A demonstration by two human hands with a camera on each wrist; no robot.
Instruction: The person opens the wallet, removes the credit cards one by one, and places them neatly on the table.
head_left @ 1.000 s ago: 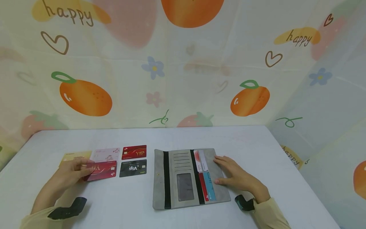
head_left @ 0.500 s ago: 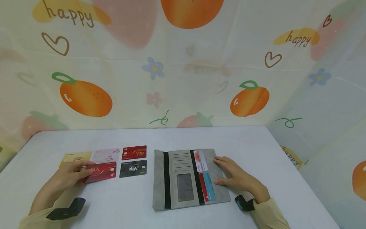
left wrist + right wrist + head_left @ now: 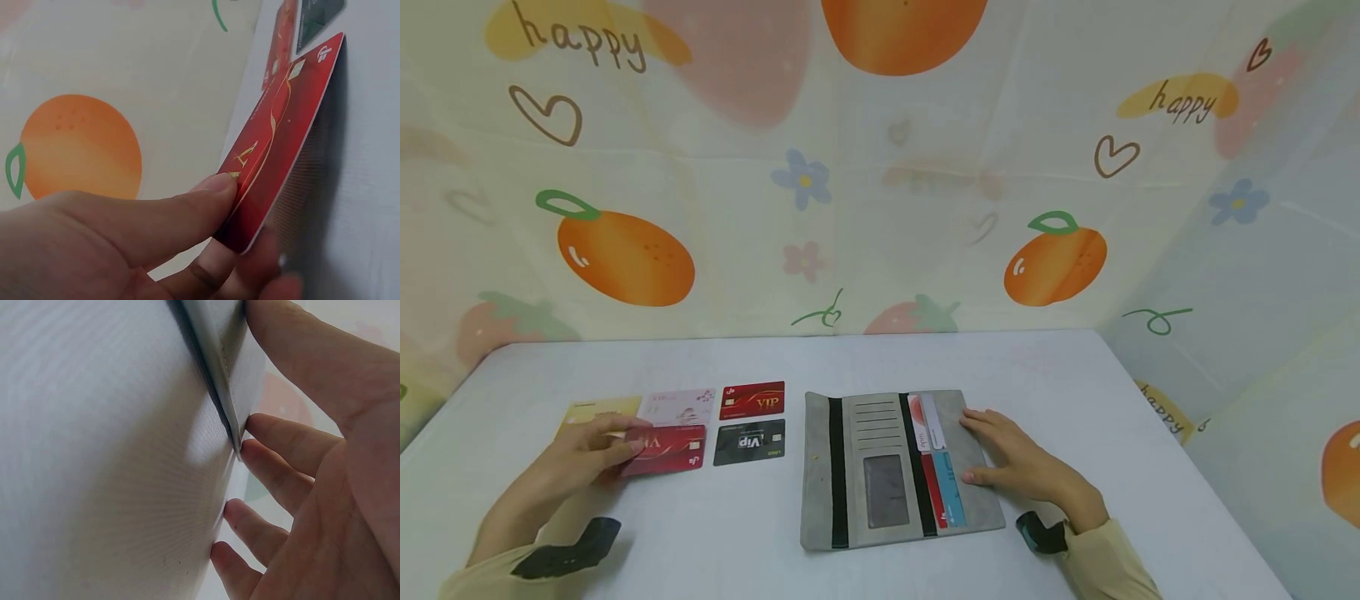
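left grip [image 3: 571,457] pinches red card [image 3: 676,450] by one end

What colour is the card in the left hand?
The card is red with gold markings, clearest in the left wrist view.

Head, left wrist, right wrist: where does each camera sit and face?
Head: on the head, looking forward and down at the wallet; left hand, right hand and sleeves show.
Left wrist: on that wrist, looking at left hand pinching a red card.
Right wrist: on that wrist, looking at right hand by the wallet's edge.
Shared: head and left wrist both show that red card.
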